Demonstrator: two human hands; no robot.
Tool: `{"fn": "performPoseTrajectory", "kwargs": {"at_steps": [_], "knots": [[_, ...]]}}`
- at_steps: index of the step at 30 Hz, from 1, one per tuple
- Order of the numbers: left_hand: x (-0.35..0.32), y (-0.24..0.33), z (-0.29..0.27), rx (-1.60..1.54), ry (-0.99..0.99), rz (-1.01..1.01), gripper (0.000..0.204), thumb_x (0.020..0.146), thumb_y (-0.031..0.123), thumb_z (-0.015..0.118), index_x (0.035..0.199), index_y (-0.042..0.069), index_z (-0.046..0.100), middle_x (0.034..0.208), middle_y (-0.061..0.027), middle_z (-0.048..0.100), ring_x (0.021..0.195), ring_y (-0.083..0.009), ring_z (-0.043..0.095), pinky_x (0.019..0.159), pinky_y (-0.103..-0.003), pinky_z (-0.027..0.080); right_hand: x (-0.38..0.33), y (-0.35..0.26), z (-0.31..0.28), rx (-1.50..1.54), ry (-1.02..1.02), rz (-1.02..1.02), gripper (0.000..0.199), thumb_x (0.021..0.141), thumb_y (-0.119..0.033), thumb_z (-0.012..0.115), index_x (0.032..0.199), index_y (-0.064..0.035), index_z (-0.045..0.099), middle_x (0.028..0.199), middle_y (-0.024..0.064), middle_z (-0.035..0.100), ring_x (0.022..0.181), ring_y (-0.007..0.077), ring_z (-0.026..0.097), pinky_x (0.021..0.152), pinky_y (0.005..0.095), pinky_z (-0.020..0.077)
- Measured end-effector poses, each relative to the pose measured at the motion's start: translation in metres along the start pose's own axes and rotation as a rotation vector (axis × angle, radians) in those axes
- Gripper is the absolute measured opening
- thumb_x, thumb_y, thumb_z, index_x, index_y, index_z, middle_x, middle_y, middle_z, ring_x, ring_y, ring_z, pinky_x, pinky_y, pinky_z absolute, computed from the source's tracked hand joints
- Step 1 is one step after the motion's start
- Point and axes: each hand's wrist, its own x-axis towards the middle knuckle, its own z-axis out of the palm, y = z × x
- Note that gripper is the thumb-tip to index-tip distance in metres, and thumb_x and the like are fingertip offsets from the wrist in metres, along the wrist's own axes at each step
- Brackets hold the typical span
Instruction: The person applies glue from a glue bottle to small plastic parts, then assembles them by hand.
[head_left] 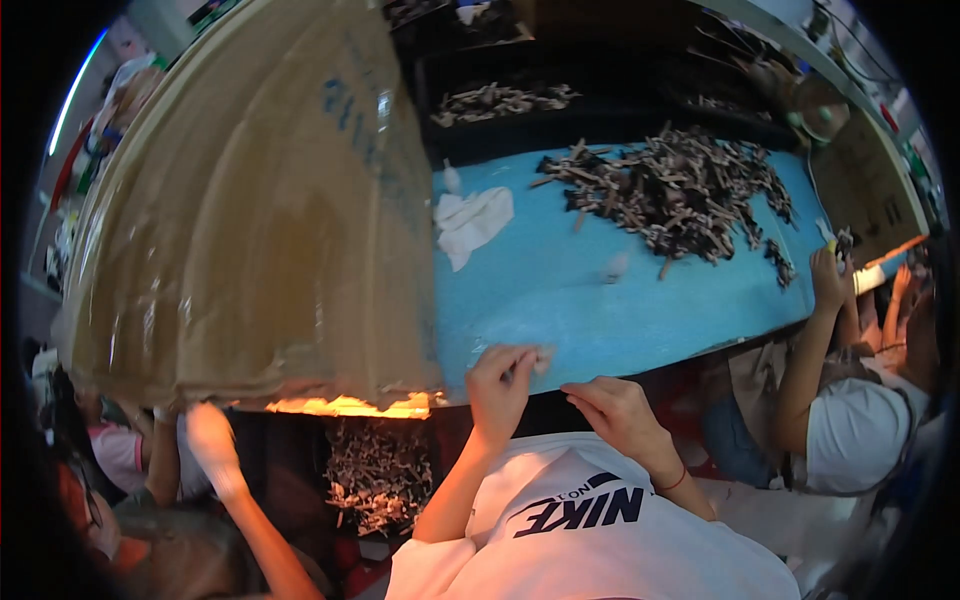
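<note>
My left hand (500, 385) is closed in a pinch at the front edge of the blue tabletop (520, 310). A small pale piece (543, 357), blurred, shows at its fingertips; its kind is unclear. Just to the right, my right hand (622, 412) has thumb and fingers pressed together, and anything between them is too small to make out. The hands are apart from each other. Beyond them lies a large heap of small brown, black and pale strip-like pieces (680, 190).
A tall cardboard panel (250, 220) walls off the left. A white cloth (475, 222), a small white bottle (452, 178) and a blurred whitish object (615, 267) lie on the tabletop. More pieces fill a container (380, 475) below. Co-workers' hands (212, 440) (828, 280) work at both sides.
</note>
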Motion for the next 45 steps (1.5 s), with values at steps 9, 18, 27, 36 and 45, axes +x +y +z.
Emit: {"fn": "performPoseTrajectory", "kwargs": {"at_steps": [9, 18, 27, 36, 45], "knots": [[0.06, -0.024, 0.047, 0.417, 0.009, 0.128, 0.007, 0.075, 0.006, 0.061, 0.078, 0.003, 0.067, 0.076, -0.0087, 0.059, 0.063, -0.0251, 0.057, 0.057, -0.033, 0.045, -0.02, 0.031, -0.022, 0.001, 0.156, 0.125, 0.015, 0.076, -0.002, 0.063, 0.091, -0.0001, 0.062, 0.065, 0.0131, 0.057, 0.055, 0.0277, 0.055, 0.049, 0.0353, 0.0416], [0.064, -0.013, 0.047, 0.42, -0.049, 0.101, 0.012, 0.076, 0.008, 0.062, 0.087, 0.003, 0.066, 0.078, -0.0081, 0.058, 0.061, -0.0245, 0.057, 0.055, -0.033, 0.044, -0.015, 0.059, -0.041, -0.074, 0.256, 0.164, 0.013, 0.076, -0.001, 0.062, 0.089, -0.0007, 0.062, 0.064, 0.013, 0.057, 0.057, 0.0278, 0.056, 0.049, 0.0347, 0.0422], [0.069, -0.016, 0.052, 0.662, -0.156, 0.078, 0.014, 0.074, 0.011, 0.065, 0.087, 0.007, 0.067, 0.083, -0.0084, 0.057, 0.07, -0.0276, 0.057, 0.059, -0.037, 0.044, -0.002, 0.11, -0.07, 0.02, 0.485, 0.382, 0.013, 0.081, -0.002, 0.058, 0.092, 0.0014, 0.063, 0.074, 0.0127, 0.064, 0.063, 0.0215, 0.062, 0.054, 0.0289, 0.0476], [0.063, -0.017, 0.038, 0.619, -0.151, 0.15, 0.027, 0.07, -0.001, 0.064, 0.096, 0.005, 0.065, 0.094, -0.0101, 0.058, 0.084, -0.0286, 0.055, 0.069, -0.037, 0.045, 0.036, 0.143, -0.096, -0.202, 0.588, 0.291, 0.016, 0.075, -0.001, 0.061, 0.092, -0.0016, 0.062, 0.083, 0.0125, 0.061, 0.068, 0.0249, 0.061, 0.054, 0.0325, 0.048], [0.054, -0.006, 0.03, 0.615, -0.007, 0.319, 0.025, 0.074, -0.003, 0.061, 0.098, 0.001, 0.064, 0.098, -0.0114, 0.058, 0.09, -0.0288, 0.053, 0.073, -0.036, 0.045, 0.062, 0.17, -0.077, -0.688, 0.45, 0.225, 0.033, 0.074, -0.009, 0.061, 0.106, -0.0087, 0.056, 0.091, 0.0071, 0.052, 0.084, 0.0221, 0.056, 0.054, 0.0335, 0.0493]]}}
